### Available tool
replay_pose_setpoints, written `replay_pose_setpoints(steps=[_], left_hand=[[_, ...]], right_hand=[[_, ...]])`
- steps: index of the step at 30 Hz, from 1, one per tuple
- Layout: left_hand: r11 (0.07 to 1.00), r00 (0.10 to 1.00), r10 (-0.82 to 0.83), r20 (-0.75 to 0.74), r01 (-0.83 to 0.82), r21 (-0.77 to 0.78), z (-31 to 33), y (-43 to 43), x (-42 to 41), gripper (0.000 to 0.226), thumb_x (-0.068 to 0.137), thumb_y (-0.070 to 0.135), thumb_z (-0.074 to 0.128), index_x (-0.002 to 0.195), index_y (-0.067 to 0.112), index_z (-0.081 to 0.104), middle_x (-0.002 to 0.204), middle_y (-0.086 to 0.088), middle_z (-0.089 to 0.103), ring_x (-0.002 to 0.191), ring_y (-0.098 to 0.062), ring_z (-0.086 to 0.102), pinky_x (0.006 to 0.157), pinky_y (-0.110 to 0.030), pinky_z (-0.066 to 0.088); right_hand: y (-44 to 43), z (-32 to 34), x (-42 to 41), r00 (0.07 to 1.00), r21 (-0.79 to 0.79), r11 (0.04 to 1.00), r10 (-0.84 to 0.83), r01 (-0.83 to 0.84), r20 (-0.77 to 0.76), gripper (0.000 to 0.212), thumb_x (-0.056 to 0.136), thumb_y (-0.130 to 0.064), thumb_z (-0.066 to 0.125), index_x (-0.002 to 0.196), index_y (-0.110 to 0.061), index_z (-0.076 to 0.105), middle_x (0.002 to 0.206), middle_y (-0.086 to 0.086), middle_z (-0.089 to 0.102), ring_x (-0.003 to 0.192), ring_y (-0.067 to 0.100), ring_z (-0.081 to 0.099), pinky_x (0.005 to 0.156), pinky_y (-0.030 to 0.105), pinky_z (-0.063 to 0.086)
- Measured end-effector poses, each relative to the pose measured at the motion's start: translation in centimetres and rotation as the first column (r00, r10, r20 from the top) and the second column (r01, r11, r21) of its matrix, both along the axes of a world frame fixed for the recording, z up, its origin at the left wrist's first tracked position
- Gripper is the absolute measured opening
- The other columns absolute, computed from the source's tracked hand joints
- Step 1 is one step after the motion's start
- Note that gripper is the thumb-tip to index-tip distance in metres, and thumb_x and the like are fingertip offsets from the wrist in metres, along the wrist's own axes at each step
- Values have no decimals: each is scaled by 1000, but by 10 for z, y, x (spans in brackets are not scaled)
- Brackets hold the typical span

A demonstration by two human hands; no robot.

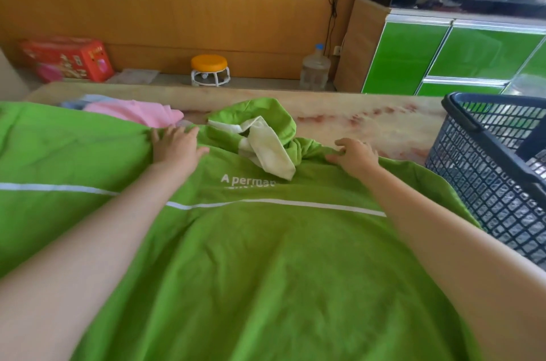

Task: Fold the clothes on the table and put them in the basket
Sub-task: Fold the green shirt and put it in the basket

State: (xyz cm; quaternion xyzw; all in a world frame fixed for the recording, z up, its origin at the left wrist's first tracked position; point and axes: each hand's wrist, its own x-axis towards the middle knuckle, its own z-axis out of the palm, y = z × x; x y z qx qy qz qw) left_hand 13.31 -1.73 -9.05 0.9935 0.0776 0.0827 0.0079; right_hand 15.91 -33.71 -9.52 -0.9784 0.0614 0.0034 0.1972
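Observation:
A large green hooded top (266, 257) with a white stripe and white lettering lies spread over the near part of the table. Its hood (260, 124) with pale drawstrings is bunched at the far edge. My left hand (174, 145) rests flat on the left shoulder of the top, fingers spread. My right hand (354, 155) lies on the right shoulder with its fingers curled into the fabric. A pink garment (139, 113) lies behind the green one at the far left. The dark mesh basket (478, 183) stands at the table's right end.
The marbled table top (369, 121) shows bare between the hood and the basket. Beyond the table stand an orange-topped stool (209, 69), a water jug (314, 68), a red box (68, 59) and green cabinets (443, 56).

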Motion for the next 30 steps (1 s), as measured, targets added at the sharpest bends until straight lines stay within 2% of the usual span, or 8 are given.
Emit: replay_pose_setpoints(steps=[5, 10, 13, 17, 20, 23, 25, 30], left_hand=[[996, 994, 65, -91, -60, 66, -2, 3, 23, 71, 79, 52, 66, 135, 14, 46, 136, -10, 50, 128, -29, 41, 108, -41, 23], [1000, 964, -22, 264, 22, 6, 5, -6, 35, 40, 82, 22, 71, 117, 9, 56, 116, -16, 60, 112, -34, 48, 95, -40, 30], [999, 974, 14, 226, -7, -31, -8, -14, 33, 49, 87, 7, 60, 133, 11, 42, 128, -20, 49, 120, -36, 40, 105, -44, 24], [1000, 989, 13, 149, -16, 17, -26, -17, 22, 74, 88, 5, 54, 149, 7, 13, 151, -20, 17, 140, -35, 15, 116, -49, 1], [990, 974, -131, 184, 140, -34, -6, -35, 1, 63, 93, 11, 52, 148, 9, 22, 147, -16, 30, 137, -32, 27, 115, -44, 16], [948, 962, -267, -52, 253, -193, 2, -52, -29, 39, 100, 30, 40, 134, 13, 49, 138, -13, 47, 124, -30, 45, 104, -40, 35], [952, 877, -296, -380, 240, -188, -6, -57, -46, 55, 99, 49, 30, 145, 19, 35, 152, -14, 28, 138, -31, 28, 114, -48, 21], [955, 821, -293, -490, 272, -115, -39, -53, -66, 78, 87, 73, 16, 145, 38, -21, 151, -1, -35, 138, -24, -33, 112, -53, -19]], right_hand=[[1, -8, 14, 998, -155, 987, 50, -43, 39, 36, 82, -43, 69, 109, -20, 68, 114, 7, 65, 118, 27, 43, 101, 35, 24], [4, 4, 21, 923, -197, 974, -31, 115, 384, 27, 87, -32, 66, 109, -15, 69, 114, 12, 65, 119, 27, 40, 102, 35, 21], [10, -2, 24, 967, -242, 964, -46, 108, 249, 23, 90, -19, 61, 112, -16, 65, 118, 14, 61, 123, 29, 36, 104, 37, 22], [20, -12, 20, 995, -59, 997, -53, 58, 81, 46, 85, -2, 49, 128, -18, 54, 135, 12, 47, 127, 32, 28, 105, 39, 21], [40, 7, 10, 978, 109, 988, 90, -112, 187, 53, 84, -1, 47, 131, -25, 53, 138, 5, 50, 129, 27, 28, 102, 35, 20], [72, 22, -4, 974, 225, 952, 178, -206, 137, 31, 93, -40, 51, 118, -28, 65, 114, 1, 62, 125, 23, 31, 100, 35, 23], [92, 22, -13, 969, 107, 966, 225, -235, 99, 53, 82, -67, 52, 108, -24, 68, 98, 1, 59, 114, 22, 33, 92, 36, 28], [118, 15, -12, 962, 162, 976, 101, -145, 255, 23, 83, -33, 66, 91, -12, 70, 90, 7, 66, 102, 28, 52, 78, 32, 41]])
